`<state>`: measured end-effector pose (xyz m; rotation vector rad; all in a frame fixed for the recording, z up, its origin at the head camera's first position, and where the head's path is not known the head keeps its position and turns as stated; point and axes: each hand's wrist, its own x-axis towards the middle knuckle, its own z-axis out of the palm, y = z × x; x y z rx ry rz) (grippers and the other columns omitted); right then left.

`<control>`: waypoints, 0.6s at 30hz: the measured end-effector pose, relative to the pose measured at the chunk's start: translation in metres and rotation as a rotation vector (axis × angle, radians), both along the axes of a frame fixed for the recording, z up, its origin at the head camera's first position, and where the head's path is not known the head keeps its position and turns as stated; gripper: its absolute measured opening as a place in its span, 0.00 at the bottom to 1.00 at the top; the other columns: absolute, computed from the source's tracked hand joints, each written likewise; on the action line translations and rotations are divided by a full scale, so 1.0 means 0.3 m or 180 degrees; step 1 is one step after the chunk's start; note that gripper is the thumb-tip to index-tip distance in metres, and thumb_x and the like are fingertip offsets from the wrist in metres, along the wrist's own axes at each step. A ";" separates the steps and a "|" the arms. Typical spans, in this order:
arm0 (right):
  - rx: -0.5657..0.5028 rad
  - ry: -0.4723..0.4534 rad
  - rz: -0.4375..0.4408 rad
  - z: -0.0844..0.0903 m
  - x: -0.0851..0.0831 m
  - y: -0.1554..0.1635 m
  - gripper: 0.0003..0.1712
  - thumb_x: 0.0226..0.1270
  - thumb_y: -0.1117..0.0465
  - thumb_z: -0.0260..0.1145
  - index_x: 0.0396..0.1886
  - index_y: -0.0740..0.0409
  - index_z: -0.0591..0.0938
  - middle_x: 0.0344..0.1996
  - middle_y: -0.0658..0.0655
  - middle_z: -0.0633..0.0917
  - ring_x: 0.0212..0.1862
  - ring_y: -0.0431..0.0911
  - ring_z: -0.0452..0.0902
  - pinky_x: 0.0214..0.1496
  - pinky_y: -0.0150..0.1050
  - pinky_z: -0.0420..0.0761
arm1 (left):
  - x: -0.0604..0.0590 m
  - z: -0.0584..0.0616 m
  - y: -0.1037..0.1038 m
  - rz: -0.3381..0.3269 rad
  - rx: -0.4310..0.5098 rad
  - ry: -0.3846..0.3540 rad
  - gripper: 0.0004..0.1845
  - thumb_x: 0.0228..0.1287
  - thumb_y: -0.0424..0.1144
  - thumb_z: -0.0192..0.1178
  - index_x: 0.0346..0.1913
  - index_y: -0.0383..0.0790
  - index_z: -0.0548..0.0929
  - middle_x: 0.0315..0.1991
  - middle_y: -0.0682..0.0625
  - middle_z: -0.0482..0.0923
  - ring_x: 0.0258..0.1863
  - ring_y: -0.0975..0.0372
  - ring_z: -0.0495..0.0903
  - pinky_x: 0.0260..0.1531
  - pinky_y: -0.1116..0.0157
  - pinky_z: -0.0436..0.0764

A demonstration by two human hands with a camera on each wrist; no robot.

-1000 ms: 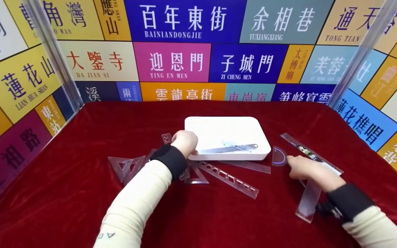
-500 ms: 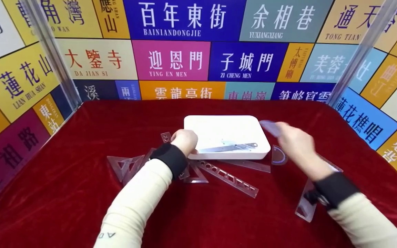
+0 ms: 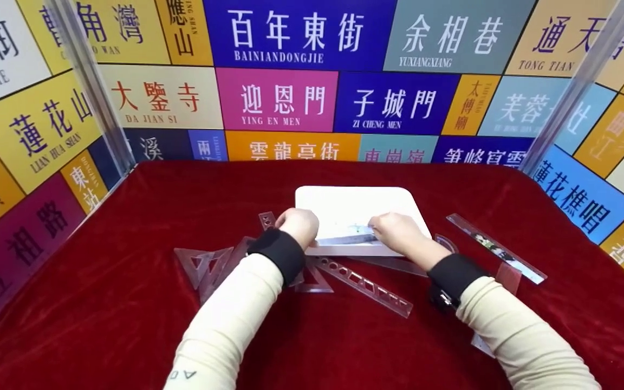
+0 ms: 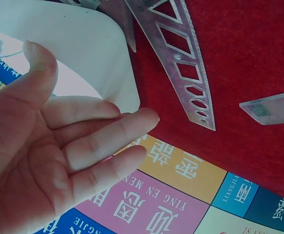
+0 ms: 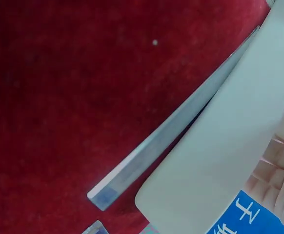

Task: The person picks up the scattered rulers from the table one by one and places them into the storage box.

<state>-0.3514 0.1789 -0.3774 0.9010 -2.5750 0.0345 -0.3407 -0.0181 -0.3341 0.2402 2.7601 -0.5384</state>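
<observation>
White box (image 3: 355, 203) now beneath right hand (image 3: 400, 232)

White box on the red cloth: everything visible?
The white box is low, roughly rectangular, with rounded corners and smooth walls that look like plastic. It sits on the red cloth. A grey strip lies within its outline near the front, partly hidden by the right hand. The left hand is at its left edge; whether either hand touches it is unclear. A clear ruler angles out beside its front wall.
</observation>
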 end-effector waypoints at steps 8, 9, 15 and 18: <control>-0.0352 -0.0383 -0.0176 0.052 0.029 0.060 0.14 0.50 0.60 0.60 0.38 0.59 0.78 0.35 0.57 0.80 0.38 0.51 0.74 0.37 0.45 0.73 | -0.280 -0.255 -0.004 0.0070 0.0069 0.0056 0.33 0.34 0.67 0.55 0.40 0.45 0.76 0.40 0.52 0.73 0.27 0.51 0.74 0.17 0.49 0.71; -0.0506 -0.0343 -0.0267 0.067 0.030 0.080 0.15 0.50 0.60 0.60 0.39 0.60 0.77 0.37 0.58 0.79 0.39 0.52 0.73 0.38 0.45 0.72 | -0.250 -0.221 -0.004 0.0076 0.0073 0.0007 0.32 0.36 0.66 0.55 0.42 0.45 0.76 0.42 0.52 0.72 0.30 0.52 0.74 0.20 0.50 0.72; -0.1293 -0.0168 -0.0793 0.159 0.027 0.230 0.14 0.53 0.63 0.57 0.41 0.62 0.76 0.38 0.62 0.77 0.42 0.55 0.71 0.42 0.48 0.68 | -0.201 -0.178 -0.028 -0.0099 0.0138 0.0341 0.28 0.38 0.63 0.56 0.34 0.43 0.77 0.36 0.50 0.74 0.23 0.52 0.73 0.12 0.50 0.70; -0.1393 -0.0319 -0.1042 0.168 0.033 0.300 0.15 0.53 0.62 0.56 0.42 0.62 0.75 0.37 0.62 0.77 0.41 0.55 0.71 0.40 0.50 0.67 | -0.281 -0.255 -0.039 -0.0121 0.0165 0.0377 0.28 0.38 0.63 0.56 0.35 0.44 0.77 0.37 0.50 0.74 0.23 0.51 0.74 0.13 0.50 0.70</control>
